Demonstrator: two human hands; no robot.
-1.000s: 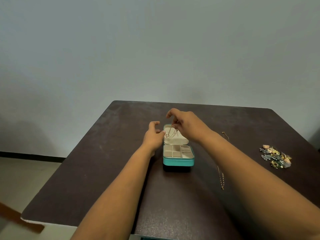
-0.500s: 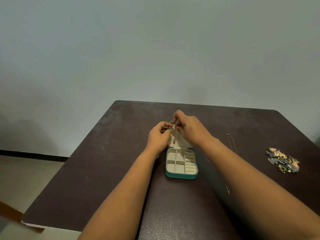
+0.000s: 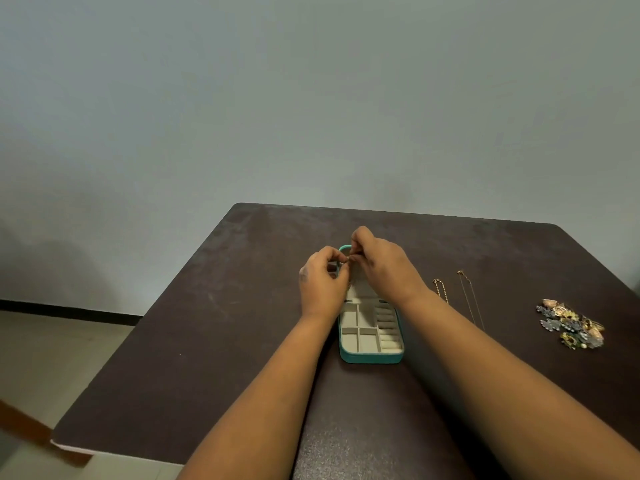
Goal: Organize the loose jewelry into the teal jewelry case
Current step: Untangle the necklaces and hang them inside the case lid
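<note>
I've got both hands up at the far end of the teal jewelry case [image 3: 370, 356], which lies open in the middle of the desk [image 3: 221, 341], lid tipped back away from me. The left hand [image 3: 322, 284] and right hand [image 3: 384, 268] meet fingertip to fingertip over the lid's top edge, each pinching something very fine; I take it for a thin chain, though it is too small to make out. My read: I'm hanging a necklace inside the lid. The tray compartments below look bare. To the right of the case, two gold chains [image 3: 467, 299] lie stretched on the desk, and farther right sits a pile of small ornaments [image 3: 571, 323], well apart from the case. Next move calls for a delicate touch: seat the chain, let go without snagging, then reach right for another.
</note>
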